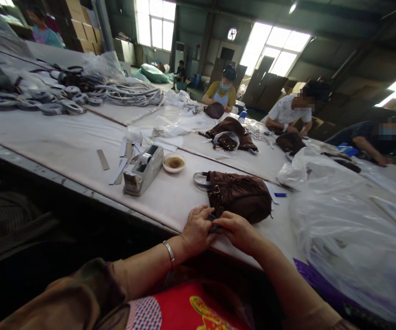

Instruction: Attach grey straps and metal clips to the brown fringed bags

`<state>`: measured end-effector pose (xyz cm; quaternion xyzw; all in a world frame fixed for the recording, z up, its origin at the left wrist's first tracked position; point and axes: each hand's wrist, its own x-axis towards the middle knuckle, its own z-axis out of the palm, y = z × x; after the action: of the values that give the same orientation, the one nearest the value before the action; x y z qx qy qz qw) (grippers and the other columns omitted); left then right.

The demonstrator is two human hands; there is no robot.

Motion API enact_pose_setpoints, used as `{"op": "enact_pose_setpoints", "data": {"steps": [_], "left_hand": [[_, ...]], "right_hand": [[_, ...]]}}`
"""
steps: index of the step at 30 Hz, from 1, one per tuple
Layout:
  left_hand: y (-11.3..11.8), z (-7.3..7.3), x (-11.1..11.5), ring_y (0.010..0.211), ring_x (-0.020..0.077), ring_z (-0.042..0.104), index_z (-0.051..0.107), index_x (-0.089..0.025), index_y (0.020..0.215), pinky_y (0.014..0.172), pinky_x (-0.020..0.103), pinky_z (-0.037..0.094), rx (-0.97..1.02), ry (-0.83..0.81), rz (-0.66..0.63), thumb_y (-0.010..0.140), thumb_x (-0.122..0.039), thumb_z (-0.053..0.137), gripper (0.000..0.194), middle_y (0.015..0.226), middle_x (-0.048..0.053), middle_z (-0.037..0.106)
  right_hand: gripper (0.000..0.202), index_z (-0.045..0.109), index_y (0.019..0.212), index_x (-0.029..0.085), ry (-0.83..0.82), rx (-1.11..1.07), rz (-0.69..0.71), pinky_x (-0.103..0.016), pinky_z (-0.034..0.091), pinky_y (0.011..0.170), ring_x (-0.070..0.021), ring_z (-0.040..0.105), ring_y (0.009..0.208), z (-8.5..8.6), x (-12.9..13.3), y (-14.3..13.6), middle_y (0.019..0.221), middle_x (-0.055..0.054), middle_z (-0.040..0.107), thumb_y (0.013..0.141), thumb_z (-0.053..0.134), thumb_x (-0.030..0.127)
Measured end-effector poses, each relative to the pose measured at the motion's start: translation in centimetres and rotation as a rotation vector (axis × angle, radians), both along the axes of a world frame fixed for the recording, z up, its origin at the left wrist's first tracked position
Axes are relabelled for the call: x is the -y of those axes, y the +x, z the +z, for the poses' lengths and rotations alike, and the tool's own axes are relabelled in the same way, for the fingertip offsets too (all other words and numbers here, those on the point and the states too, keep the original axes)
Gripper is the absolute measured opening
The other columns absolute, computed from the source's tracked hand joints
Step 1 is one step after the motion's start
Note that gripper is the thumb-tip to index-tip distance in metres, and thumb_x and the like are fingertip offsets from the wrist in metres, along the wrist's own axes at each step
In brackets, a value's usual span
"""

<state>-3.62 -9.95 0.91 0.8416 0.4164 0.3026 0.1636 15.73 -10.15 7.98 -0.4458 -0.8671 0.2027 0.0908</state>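
Note:
A brown, gathered handbag (241,195) lies on its side at the near edge of the white table. Its far handle (201,181) loops out to the left, covered in a pale wrapping. My left hand (198,229) is closed at the bag's opening, fingers pinching the near handle (213,223), a small dark greyish piece of which shows. From the other side my right hand (237,231) grips the same piece, its fingertips almost meeting the left ones. Most of that handle is hidden by my fingers.
Left of the bag stand a grey tape dispenser (144,170) and a small bowl (174,162) of brown stuff. Grey strips (102,159) lie beside them. Plastic sheeting (349,238) heaps up at right. Rolled straps (70,106) lie far left. Co-workers (220,94) handle brown bags opposite.

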Motion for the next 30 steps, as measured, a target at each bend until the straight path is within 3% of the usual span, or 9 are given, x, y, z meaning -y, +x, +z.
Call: {"op": "enact_pose_setpoints", "data": {"steps": [5,9,14,18,21,24,30], "left_hand": [[-0.8,0.4,0.5,0.136,0.0358,0.039,0.075,-0.018,0.103,0.113,0.059,0.032,-0.024,0.021,-0.003,0.08,-0.029,0.068,0.026,0.141,0.011,0.053],[-1.4,1.0,0.9,0.138,0.0357,0.036,0.074,-0.019,0.104,0.114,0.06,0.03,-0.049,0.025,-0.008,0.082,-0.029,0.067,0.025,0.143,0.011,0.052],[-1.6,1.3,1.2,0.137,0.0375,0.038,0.074,-0.019,0.105,0.113,0.059,0.032,-0.083,-0.038,0.015,0.078,-0.034,0.073,0.031,0.142,0.014,0.051],[-2.4,1.9,0.5,0.13,0.0343,0.046,0.074,-0.017,0.105,0.112,0.052,0.037,-0.041,-0.05,-0.025,0.079,-0.043,0.071,0.037,0.136,0.016,0.056],[-3.4,2.9,-1.1,0.116,0.0252,0.058,0.076,-0.017,0.092,0.106,0.041,0.045,0.021,-0.056,-0.094,0.09,-0.035,0.059,0.025,0.121,0.013,0.065],[-4.1,3.8,-2.6,0.099,0.019,0.062,0.076,-0.018,0.086,0.095,0.033,0.051,0.055,-0.066,-0.085,0.089,-0.022,0.059,0.019,0.103,0.009,0.068],[-3.4,5.1,-3.0,0.108,0.0253,0.056,0.079,-0.025,0.082,0.095,0.038,0.049,-0.25,-0.081,-0.167,0.078,-0.031,0.072,0.01,0.111,0.007,0.066]], "right_hand": [[0.017,0.069,0.101,0.025,0.092,0.355,0.039,-0.03,0.036,0.073,-0.0167,0.056,0.082,1.0,0.1,-1.6,0.093,-0.004,0.06,0.095,0.053,0.028],[0.017,0.07,0.1,0.024,0.131,0.475,0.052,-0.032,0.032,0.072,-0.0183,0.056,0.083,1.4,-0.2,-2.9,0.094,-0.006,0.061,0.094,0.054,0.027],[0.015,0.072,0.093,0.024,0.067,0.483,0.071,-0.032,0.032,0.073,-0.0185,0.055,0.084,1.5,-0.9,-3.4,0.092,-0.005,0.061,0.092,0.058,0.03],[0.018,0.073,0.096,0.026,0.06,0.472,0.081,-0.032,0.029,0.071,-0.018,0.053,0.083,1.4,-0.8,-3.1,0.09,-0.005,0.06,0.093,0.057,0.033],[0.021,0.073,0.099,0.03,0.093,0.464,0.075,-0.033,0.027,0.069,-0.0177,0.051,0.083,1.1,-0.4,-2.8,0.091,-0.004,0.058,0.095,0.053,0.027],[0.023,0.073,0.102,0.032,0.103,0.466,0.067,-0.033,0.026,0.069,-0.0179,0.049,0.084,0.6,-0.1,-2.6,0.092,-0.004,0.056,0.094,0.053,0.025],[0.027,0.072,0.108,0.034,0.095,0.462,0.068,-0.031,0.026,0.07,-0.0182,0.047,0.084,0.3,-0.1,-2.7,0.093,-0.005,0.056,0.094,0.052,0.024]]}}
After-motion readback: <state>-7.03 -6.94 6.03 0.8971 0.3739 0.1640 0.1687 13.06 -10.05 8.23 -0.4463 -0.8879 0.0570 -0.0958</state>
